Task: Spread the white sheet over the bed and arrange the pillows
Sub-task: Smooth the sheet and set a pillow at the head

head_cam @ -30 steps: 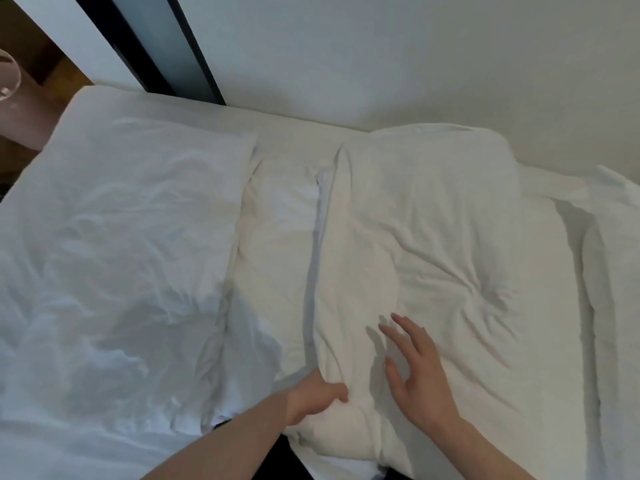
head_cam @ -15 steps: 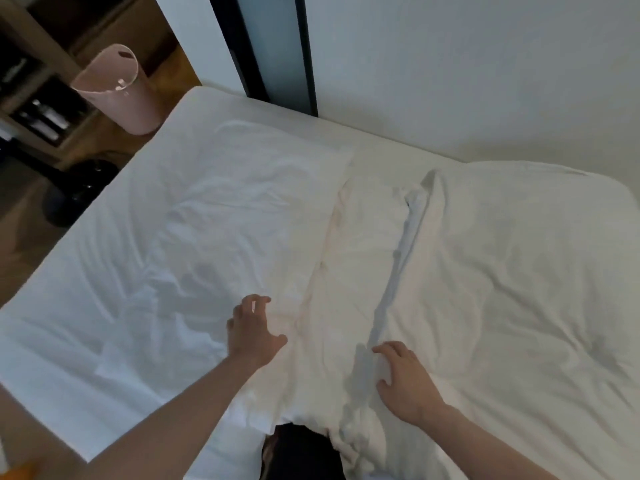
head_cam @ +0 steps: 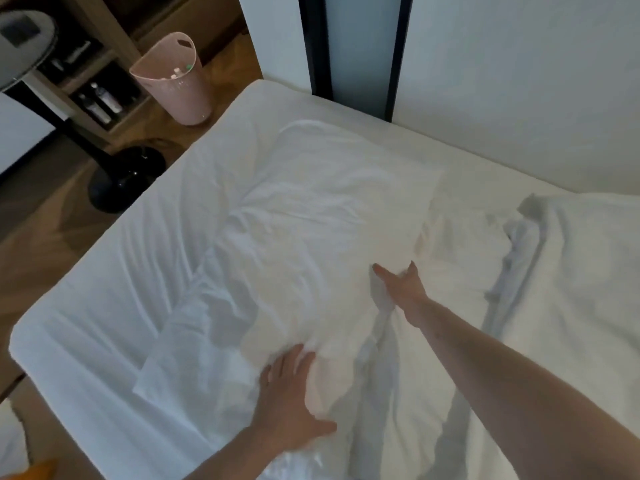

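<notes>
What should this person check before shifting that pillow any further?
1. Left hand flat on the left pillow, near edge: ok.
2. Right hand on that pillow's right edge: ok; whether its fingers pinch the cloth: cannot tell.
3. Pillow smooth: not ok, creased.
4. Pillow square to the wall: not ok, angled.
5. Right pillow lying apart: ok.
6. Sheet covers the corner: ok.

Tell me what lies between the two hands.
In the head view, only the near pillow's rumpled white fabric lies between the left hand and right hand; both rest on it.
</notes>
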`<action>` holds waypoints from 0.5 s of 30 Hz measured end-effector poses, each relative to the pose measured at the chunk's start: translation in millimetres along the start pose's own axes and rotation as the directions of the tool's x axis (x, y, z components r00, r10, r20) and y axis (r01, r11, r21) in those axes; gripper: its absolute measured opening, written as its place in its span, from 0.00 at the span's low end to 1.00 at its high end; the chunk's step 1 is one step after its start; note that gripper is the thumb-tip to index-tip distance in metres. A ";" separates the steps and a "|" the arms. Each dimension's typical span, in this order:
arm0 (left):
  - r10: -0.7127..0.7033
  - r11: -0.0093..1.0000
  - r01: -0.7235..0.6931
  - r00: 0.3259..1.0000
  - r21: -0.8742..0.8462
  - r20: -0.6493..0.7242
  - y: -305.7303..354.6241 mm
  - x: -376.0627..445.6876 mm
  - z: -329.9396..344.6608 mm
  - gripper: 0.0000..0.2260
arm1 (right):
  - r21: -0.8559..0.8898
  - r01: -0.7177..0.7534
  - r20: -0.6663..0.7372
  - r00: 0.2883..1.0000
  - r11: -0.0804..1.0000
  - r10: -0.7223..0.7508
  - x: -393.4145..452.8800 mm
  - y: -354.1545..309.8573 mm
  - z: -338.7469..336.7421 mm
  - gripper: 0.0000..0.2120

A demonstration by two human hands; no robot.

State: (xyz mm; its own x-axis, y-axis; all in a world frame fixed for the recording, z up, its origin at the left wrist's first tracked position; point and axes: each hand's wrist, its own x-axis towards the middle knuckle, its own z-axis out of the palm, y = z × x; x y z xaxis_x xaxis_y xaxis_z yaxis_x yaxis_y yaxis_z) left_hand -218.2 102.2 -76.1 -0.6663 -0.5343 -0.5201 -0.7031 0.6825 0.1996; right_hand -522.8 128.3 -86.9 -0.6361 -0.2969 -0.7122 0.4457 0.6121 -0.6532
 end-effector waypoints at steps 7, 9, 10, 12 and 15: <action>-0.006 1.000 0.008 0.992 -0.014 0.125 4.9 -20.8 46.0 0.59 | 0.276 0.058 -0.086 0.996 0.959 -0.035 10.2 -32.6 41.5 0.28; 0.004 0.997 0.004 0.996 -0.081 0.092 2.9 -17.4 20.6 0.45 | 0.295 0.065 -0.029 0.998 0.953 -0.058 7.3 -47.5 51.7 0.28; 0.026 0.993 -0.020 0.999 -0.117 0.044 -0.7 -15.9 9.5 0.41 | 0.322 0.083 0.005 0.996 0.943 -0.090 4.5 -57.1 57.6 0.27; 0.034 0.984 -0.037 0.999 -0.177 -0.016 -11.7 -16.3 -15.4 0.37 | 0.384 0.107 0.086 0.985 0.917 -0.151 -9.8 -84.4 69.1 0.22; 0.027 0.977 -0.054 0.991 -0.208 -0.129 -35.0 -29.6 -38.8 0.37 | 0.466 0.112 0.246 0.937 0.878 -0.250 -31.7 -126.0 77.6 0.19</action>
State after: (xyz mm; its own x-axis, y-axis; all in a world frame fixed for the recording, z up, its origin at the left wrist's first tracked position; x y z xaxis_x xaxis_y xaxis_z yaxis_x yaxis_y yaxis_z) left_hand -183.5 74.8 -35.4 -0.7118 -0.5752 -0.4031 -0.7023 0.5915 0.3960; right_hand -509.9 3.7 -2.0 -0.5524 -0.6111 -0.5669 0.6132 0.1628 -0.7730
